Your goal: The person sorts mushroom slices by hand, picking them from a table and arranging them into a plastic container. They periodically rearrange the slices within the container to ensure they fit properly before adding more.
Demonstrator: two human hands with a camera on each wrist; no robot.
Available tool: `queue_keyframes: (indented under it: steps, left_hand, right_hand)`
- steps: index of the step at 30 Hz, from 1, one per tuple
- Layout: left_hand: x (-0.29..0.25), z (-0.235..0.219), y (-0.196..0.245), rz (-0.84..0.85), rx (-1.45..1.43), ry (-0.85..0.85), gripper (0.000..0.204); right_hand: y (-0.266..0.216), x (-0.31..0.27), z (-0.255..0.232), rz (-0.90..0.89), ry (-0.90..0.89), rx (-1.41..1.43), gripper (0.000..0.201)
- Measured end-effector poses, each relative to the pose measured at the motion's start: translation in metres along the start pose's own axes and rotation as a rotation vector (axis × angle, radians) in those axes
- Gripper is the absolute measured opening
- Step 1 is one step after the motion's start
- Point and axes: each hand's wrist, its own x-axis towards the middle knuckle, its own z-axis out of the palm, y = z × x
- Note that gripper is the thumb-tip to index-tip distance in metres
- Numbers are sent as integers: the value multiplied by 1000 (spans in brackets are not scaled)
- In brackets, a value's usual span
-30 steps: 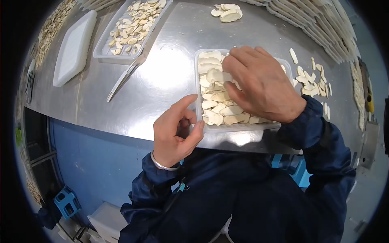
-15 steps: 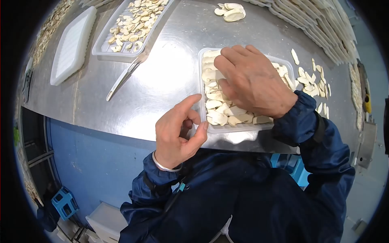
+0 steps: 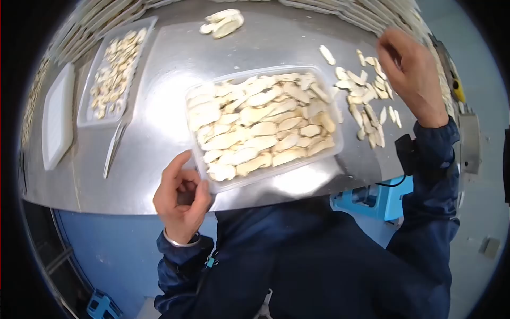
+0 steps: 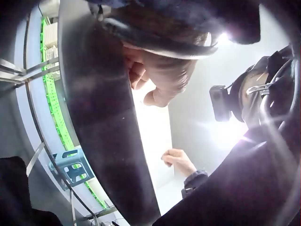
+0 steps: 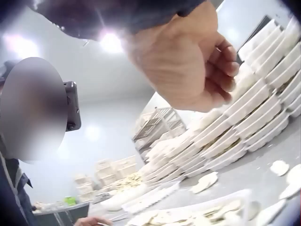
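Observation:
A clear plastic tray point(image 3: 199, 165) lies on the metal table, filled with overlapping rows of pale, mushroom-like slices point(image 3: 265, 127). My left hand point(image 3: 180, 199) is at its front left corner, thumb and forefinger spread apart with their tips right at the rim. The other left fingers curl loosely inward. My right hand point(image 3: 414, 77) is off to the right of the tray, raised near a scatter of loose slices point(image 3: 366, 95). In the right wrist view the right hand's fingers point(image 5: 221, 70) bend loosely, and nothing shows between them.
Left of the tray are a slim metal utensil point(image 3: 113, 151), a second tray point(image 3: 85, 109) of smaller slices and a white tray point(image 3: 57, 117). A small pile of slices point(image 3: 223, 23) sits at the back. Stacked filled trays point(image 5: 254, 117) line the table's far side.
My right hand has lifted away from the filled tray and moved right, uncovering the rows of slices. The head view has shifted to the right. My left hand stays at the tray's corner.

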Motion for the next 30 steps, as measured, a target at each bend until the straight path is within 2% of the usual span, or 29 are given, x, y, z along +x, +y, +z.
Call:
queue_keyframes:
  steps: [1, 3, 5, 10, 15, 26, 30]
  left_hand:
    - [-1, 1, -1, -18, -8, 5, 47]
    - [-1, 1, 2, -57, 4, 7, 47]
    - [0, 4, 3, -77, 7, 24, 47]
    - [2, 3, 3, -47, 82, 31, 48]
    - [1, 2, 3, -92, 66, 24, 48]
    - [-4, 2, -7, -57, -16, 153, 48]
    - [-7, -14, -11, -143, -89, 191, 50]
  right_hand:
    - [21, -15, 0, 38, -105, -107, 13]
    - [43, -48, 10, 67, -312, -103, 12]
    - [44, -68, 19, 153, -436, 55, 12]
    - [43, -87, 55, 127, -248, 221, 17]
    - [49, -87, 71, 44, -192, 158, 13]
    - [47, -97, 81, 67, -142, 157, 14]
    - [43, -96, 80, 66, -175, 187, 13]
